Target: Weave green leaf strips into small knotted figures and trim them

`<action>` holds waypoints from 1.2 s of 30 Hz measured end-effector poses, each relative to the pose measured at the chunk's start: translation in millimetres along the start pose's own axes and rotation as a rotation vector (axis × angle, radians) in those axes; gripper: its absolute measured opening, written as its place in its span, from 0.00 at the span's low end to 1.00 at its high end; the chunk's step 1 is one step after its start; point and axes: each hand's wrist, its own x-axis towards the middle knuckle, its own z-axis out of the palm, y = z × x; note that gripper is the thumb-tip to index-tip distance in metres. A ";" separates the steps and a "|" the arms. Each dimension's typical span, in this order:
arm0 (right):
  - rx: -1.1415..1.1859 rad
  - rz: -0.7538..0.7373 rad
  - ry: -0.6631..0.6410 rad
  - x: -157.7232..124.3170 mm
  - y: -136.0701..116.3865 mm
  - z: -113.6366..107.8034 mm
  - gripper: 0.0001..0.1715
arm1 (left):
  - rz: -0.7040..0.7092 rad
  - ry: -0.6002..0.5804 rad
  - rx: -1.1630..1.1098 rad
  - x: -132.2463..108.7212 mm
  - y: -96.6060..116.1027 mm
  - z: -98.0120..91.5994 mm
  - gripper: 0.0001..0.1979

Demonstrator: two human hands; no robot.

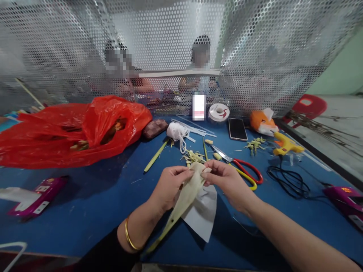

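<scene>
A long pale green husk-like leaf [185, 196] is pinched at its broad upper end between both my hands. My left hand [170, 185] grips its left side with thumb and fingers. On the other edge, my right hand [224, 179] pinches with fingertips together. The leaf narrows to a greener tail that hangs down toward my left wrist. Behind it is a white sheet of paper [202, 215], partly covered by the leaf; I cannot tell whether a hand touches it. Just beyond my right hand lie scissors [241, 168] with red and yellow handles. Pale plant scraps [195, 156] lie past my fingertips.
A red plastic bag [119, 109] spreads over the left, near a purple tissue pack [42, 196]. Farther back are white string [178, 132], a tape roll [219, 112] and a phone [237, 129]. A yellow glue gun [287, 144] with black cord sits right. People sit behind perforated sheeting.
</scene>
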 end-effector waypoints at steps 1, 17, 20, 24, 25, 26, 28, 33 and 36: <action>0.016 0.011 -0.001 0.1 -0.5 -1.3 0.15 | -0.031 0.002 -0.021 -0.1 0.8 0.1 0.11; -0.275 -0.162 0.083 2.4 11.7 1.3 0.10 | 0.167 -0.008 0.219 -2.3 -6.9 7.6 0.12; -0.344 -0.177 0.059 1.6 14.7 2.0 0.08 | 0.282 0.045 0.367 -2.2 -7.2 6.8 0.10; -0.306 -0.186 0.086 0.4 14.7 5.1 0.10 | 0.325 0.083 0.438 -2.5 -7.2 6.4 0.09; -0.298 -0.181 0.091 0.0 14.1 6.0 0.10 | 0.324 0.081 0.440 -2.7 -7.5 6.5 0.09; -0.293 -0.174 0.097 -0.2 13.5 6.8 0.11 | 0.324 0.078 0.442 -2.9 -7.8 6.6 0.09; -0.288 -0.163 0.106 -0.6 12.5 7.9 0.12 | 0.329 0.077 0.457 -3.1 -8.6 6.8 0.09; -0.307 -0.149 0.105 -0.9 11.8 8.0 0.11 | 0.362 0.080 0.486 -3.0 -8.9 6.6 0.09; -0.291 -0.127 0.105 -1.3 11.7 8.0 0.12 | 0.365 0.073 0.499 -3.0 -8.1 7.1 0.10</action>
